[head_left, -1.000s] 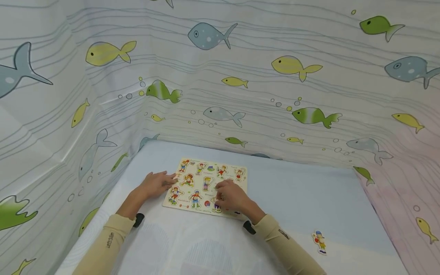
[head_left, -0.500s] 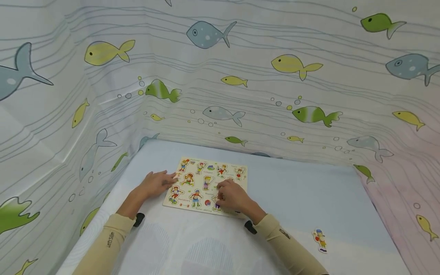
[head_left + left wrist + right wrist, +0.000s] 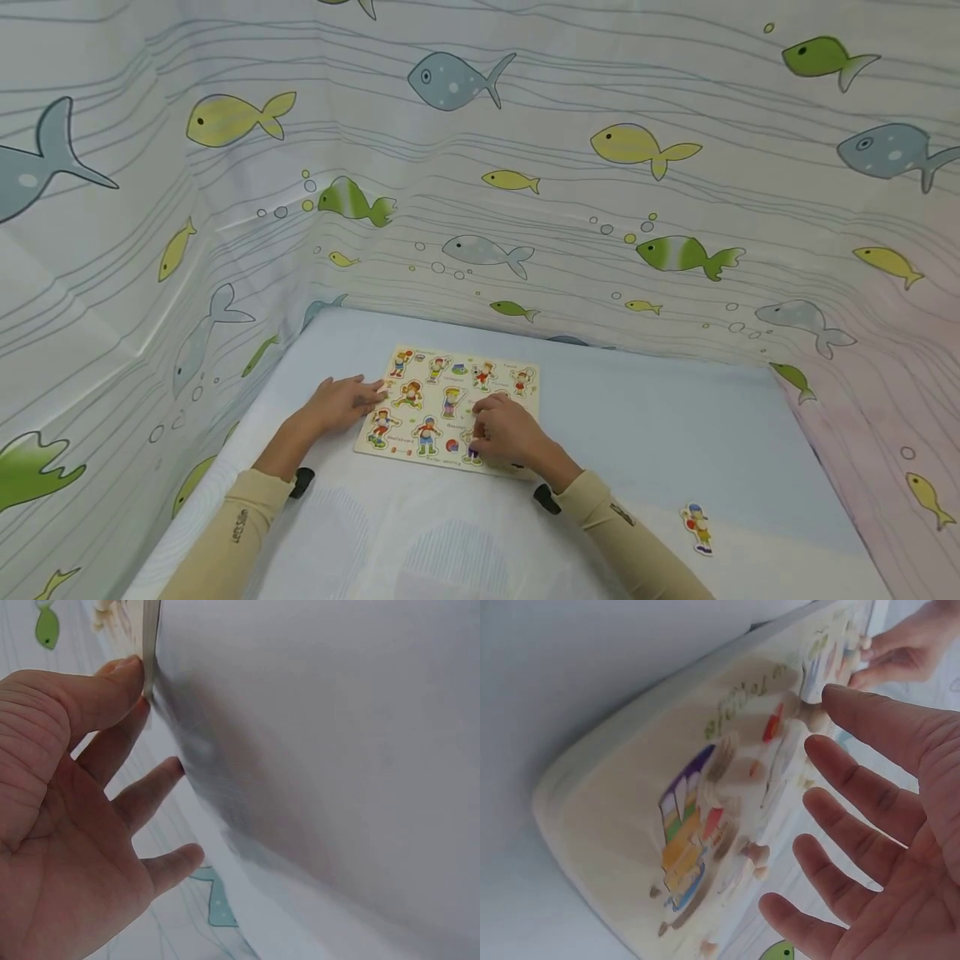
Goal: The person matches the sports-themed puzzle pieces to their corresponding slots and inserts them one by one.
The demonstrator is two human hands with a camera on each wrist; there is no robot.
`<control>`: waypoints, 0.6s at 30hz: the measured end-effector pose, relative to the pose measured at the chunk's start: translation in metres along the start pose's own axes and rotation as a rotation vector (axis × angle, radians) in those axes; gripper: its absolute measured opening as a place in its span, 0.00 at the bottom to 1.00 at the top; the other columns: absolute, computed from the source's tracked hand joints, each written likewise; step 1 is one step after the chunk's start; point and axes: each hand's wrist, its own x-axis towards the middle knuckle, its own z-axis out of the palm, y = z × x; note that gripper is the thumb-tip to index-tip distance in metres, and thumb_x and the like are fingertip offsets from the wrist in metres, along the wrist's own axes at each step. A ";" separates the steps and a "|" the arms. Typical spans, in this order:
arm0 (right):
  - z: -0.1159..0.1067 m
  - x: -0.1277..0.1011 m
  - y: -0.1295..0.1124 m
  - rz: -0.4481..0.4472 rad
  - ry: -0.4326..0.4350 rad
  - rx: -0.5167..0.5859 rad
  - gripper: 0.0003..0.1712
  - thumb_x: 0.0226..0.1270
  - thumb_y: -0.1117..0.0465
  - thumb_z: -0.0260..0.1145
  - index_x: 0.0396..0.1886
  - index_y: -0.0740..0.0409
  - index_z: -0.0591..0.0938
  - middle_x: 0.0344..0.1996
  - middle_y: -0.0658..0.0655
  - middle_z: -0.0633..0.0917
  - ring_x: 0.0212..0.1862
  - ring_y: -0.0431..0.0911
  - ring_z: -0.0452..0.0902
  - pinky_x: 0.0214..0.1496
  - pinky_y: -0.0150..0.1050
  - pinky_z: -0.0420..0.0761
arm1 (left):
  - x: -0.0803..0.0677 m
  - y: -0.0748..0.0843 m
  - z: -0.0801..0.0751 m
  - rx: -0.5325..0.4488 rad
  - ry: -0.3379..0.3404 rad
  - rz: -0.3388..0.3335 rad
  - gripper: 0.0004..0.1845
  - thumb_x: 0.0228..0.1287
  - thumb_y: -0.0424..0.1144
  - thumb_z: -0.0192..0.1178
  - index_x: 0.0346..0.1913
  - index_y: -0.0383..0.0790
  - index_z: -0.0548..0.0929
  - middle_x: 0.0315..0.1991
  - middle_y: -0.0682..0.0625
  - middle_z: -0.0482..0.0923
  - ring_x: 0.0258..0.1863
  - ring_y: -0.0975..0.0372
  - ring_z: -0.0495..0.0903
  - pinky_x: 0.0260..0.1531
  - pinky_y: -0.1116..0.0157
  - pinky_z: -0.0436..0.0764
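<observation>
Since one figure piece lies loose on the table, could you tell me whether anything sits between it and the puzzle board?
Nothing visible does. The loose figure piece lies alone on the table, to the right of the puzzle board; only bare surface and the right forearm lie between.

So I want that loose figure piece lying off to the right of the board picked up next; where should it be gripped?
The loose figure piece lies flat on the table, clear of the puzzle board. No peg is discernible from here, so probably pinch its long edges from above, coming from the near right side, nearest the right hand.
</observation>
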 end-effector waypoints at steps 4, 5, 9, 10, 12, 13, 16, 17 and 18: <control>-0.002 -0.001 0.002 0.007 0.000 0.012 0.10 0.59 0.50 0.75 0.25 0.47 0.84 0.54 0.52 0.82 0.61 0.48 0.71 0.63 0.43 0.72 | 0.001 0.000 0.002 0.000 0.004 0.002 0.18 0.66 0.37 0.64 0.58 0.43 0.83 0.65 0.47 0.74 0.66 0.37 0.66 0.57 0.26 0.53; -0.003 -0.002 0.003 0.009 -0.002 0.013 0.10 0.59 0.50 0.75 0.25 0.47 0.84 0.55 0.52 0.82 0.61 0.48 0.71 0.64 0.43 0.72 | 0.001 -0.001 0.002 0.004 0.005 0.002 0.18 0.66 0.38 0.64 0.58 0.43 0.83 0.65 0.47 0.74 0.66 0.37 0.66 0.57 0.26 0.54; -0.010 -0.004 0.005 0.015 -0.019 0.045 0.09 0.60 0.50 0.74 0.29 0.47 0.85 0.56 0.52 0.81 0.64 0.49 0.70 0.66 0.45 0.70 | 0.001 -0.001 0.002 0.008 0.003 -0.007 0.18 0.66 0.38 0.64 0.58 0.43 0.84 0.65 0.48 0.74 0.66 0.38 0.66 0.58 0.26 0.54; -0.012 -0.004 0.006 0.016 -0.024 0.057 0.09 0.60 0.50 0.74 0.31 0.48 0.86 0.56 0.52 0.81 0.64 0.49 0.69 0.66 0.46 0.70 | 0.001 -0.001 0.002 0.011 0.001 -0.011 0.18 0.66 0.38 0.64 0.58 0.44 0.84 0.65 0.48 0.73 0.66 0.38 0.66 0.58 0.27 0.54; -0.017 -0.007 0.007 0.011 -0.033 0.085 0.10 0.61 0.50 0.73 0.34 0.50 0.86 0.57 0.52 0.80 0.64 0.49 0.69 0.66 0.46 0.70 | 0.001 0.000 0.003 0.007 -0.001 -0.017 0.18 0.66 0.38 0.64 0.58 0.43 0.84 0.65 0.48 0.73 0.67 0.38 0.65 0.58 0.27 0.54; -0.020 -0.008 0.008 0.008 -0.038 0.100 0.11 0.61 0.50 0.73 0.36 0.51 0.87 0.57 0.53 0.80 0.64 0.49 0.69 0.66 0.46 0.70 | 0.001 0.000 0.003 0.006 -0.002 -0.018 0.18 0.66 0.38 0.64 0.58 0.43 0.84 0.65 0.48 0.73 0.67 0.38 0.65 0.58 0.27 0.54; -0.027 -0.013 0.011 -0.019 -0.056 0.139 0.13 0.63 0.51 0.72 0.40 0.54 0.87 0.57 0.54 0.80 0.63 0.48 0.69 0.64 0.45 0.72 | 0.001 0.002 0.002 0.003 -0.007 -0.019 0.18 0.66 0.38 0.63 0.58 0.43 0.83 0.65 0.47 0.73 0.67 0.38 0.65 0.59 0.27 0.54; -0.029 -0.014 0.012 -0.029 -0.059 0.151 0.13 0.63 0.51 0.72 0.41 0.54 0.87 0.57 0.54 0.80 0.63 0.48 0.69 0.64 0.46 0.72 | 0.000 0.002 0.001 0.004 -0.006 -0.019 0.18 0.66 0.38 0.63 0.58 0.43 0.83 0.65 0.47 0.73 0.67 0.38 0.65 0.59 0.27 0.54; -0.032 -0.016 0.013 -0.040 -0.060 0.160 0.13 0.63 0.52 0.72 0.42 0.54 0.87 0.57 0.54 0.80 0.63 0.48 0.69 0.64 0.46 0.71 | 0.000 0.003 0.001 0.007 -0.005 -0.017 0.18 0.66 0.38 0.63 0.58 0.43 0.83 0.65 0.47 0.73 0.67 0.38 0.65 0.58 0.27 0.54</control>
